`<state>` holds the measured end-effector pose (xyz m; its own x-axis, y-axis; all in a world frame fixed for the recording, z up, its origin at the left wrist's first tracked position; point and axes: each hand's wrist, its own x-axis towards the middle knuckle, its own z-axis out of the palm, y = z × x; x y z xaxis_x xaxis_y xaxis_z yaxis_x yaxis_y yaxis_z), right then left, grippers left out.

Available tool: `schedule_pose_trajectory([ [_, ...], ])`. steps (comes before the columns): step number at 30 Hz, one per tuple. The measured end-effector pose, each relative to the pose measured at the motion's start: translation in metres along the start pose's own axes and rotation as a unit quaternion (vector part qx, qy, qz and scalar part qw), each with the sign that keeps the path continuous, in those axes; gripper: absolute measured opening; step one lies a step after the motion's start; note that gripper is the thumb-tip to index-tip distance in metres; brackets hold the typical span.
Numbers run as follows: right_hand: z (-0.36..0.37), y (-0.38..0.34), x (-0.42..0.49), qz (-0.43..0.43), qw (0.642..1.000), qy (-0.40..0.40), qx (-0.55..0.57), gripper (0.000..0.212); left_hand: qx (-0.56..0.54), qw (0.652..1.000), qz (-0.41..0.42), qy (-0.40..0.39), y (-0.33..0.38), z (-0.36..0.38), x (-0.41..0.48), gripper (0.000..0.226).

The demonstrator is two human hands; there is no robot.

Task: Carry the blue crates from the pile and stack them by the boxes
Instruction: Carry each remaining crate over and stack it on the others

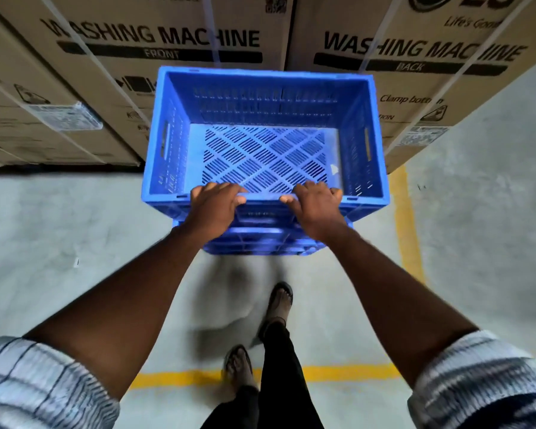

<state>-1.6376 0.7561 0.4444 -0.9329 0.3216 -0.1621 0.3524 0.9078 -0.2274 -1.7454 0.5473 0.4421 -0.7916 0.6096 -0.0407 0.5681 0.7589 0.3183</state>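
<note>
An empty blue crate with a slotted floor sits on top of another blue crate, right against the washing machine boxes. My left hand grips the near rim of the top crate, fingers curled over the edge. My right hand grips the same rim a little to the right. Only a strip of the lower crate shows under my hands.
Tall cardboard boxes fill the back, left and right. Yellow floor lines run to the right of the crates and across the floor near my feet. My sandalled feet stand on grey concrete behind the stack.
</note>
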Motion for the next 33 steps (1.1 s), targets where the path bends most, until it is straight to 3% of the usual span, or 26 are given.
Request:
schedule_pose_trajectory([
  [4,0.008,0.005,0.008,-0.024,0.998,0.052,-0.022,0.053,0.016,0.999,0.017,0.023,-0.004,0.006,0.007,0.026],
  [11,0.017,0.008,0.005,-0.036,0.995,0.097,0.002,0.045,0.021,0.998,0.031,0.055,-0.005,0.012,0.0,0.026],
  [33,0.019,0.002,-0.041,-0.039,0.997,0.056,-0.035,0.056,0.02,0.996,-0.014,0.081,0.012,0.022,-0.05,0.026],
])
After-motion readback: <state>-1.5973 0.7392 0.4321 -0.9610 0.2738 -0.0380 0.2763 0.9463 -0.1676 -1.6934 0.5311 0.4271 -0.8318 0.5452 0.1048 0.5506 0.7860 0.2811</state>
